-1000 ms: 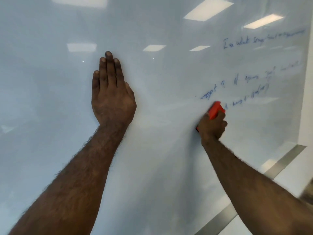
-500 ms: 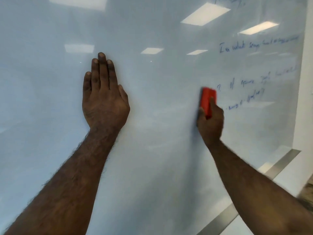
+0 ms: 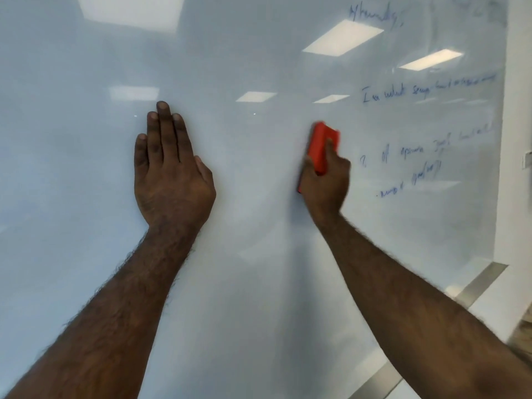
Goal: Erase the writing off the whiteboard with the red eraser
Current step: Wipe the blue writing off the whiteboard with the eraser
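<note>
A glossy whiteboard (image 3: 259,283) fills the view. My right hand (image 3: 325,182) grips the red eraser (image 3: 321,148) and holds it flat against the board, upright, just left of the blue writing (image 3: 417,168). More blue lines of writing sit higher at the right, one line (image 3: 426,87) across the upper right and a word (image 3: 374,12) near the top edge. My left hand (image 3: 169,171) lies flat on the board to the left, fingers straight and together, holding nothing.
The board's metal bottom frame (image 3: 475,286) runs diagonally at the lower right. A white wall (image 3: 518,139) borders the board's right edge. Ceiling lights are reflected in the board's surface.
My right hand has carried the eraser left and up, turning it from tilted to upright. The word left of the question mark has been wiped away. My left hand stays flat on the board.
</note>
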`<action>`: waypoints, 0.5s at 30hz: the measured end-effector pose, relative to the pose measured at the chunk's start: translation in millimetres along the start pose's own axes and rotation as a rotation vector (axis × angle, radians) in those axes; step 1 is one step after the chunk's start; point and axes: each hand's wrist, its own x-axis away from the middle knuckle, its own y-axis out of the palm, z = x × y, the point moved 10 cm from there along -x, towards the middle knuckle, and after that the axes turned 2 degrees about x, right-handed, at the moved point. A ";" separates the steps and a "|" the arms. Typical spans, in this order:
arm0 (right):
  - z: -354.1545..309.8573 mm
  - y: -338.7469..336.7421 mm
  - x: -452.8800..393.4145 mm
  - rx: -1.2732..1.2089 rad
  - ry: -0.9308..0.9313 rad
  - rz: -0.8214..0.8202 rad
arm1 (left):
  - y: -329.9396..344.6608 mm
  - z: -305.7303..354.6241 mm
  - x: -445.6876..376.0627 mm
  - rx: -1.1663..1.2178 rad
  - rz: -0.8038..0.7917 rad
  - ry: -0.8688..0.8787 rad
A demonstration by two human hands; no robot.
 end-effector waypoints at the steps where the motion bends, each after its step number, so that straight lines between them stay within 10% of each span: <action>1: -29.0 8.9 6.5 -0.006 -0.160 -0.032 | -0.2 1.4 -0.9 -0.003 0.006 -0.007; 6: -48.5 14.1 16.6 0.105 -0.541 -0.049 | 0.7 3.1 -2.2 -0.011 0.015 -0.028; 15: 207.9 -51.8 39.0 0.181 0.489 -0.021 | 0.4 5.2 -1.7 -0.031 0.037 -0.034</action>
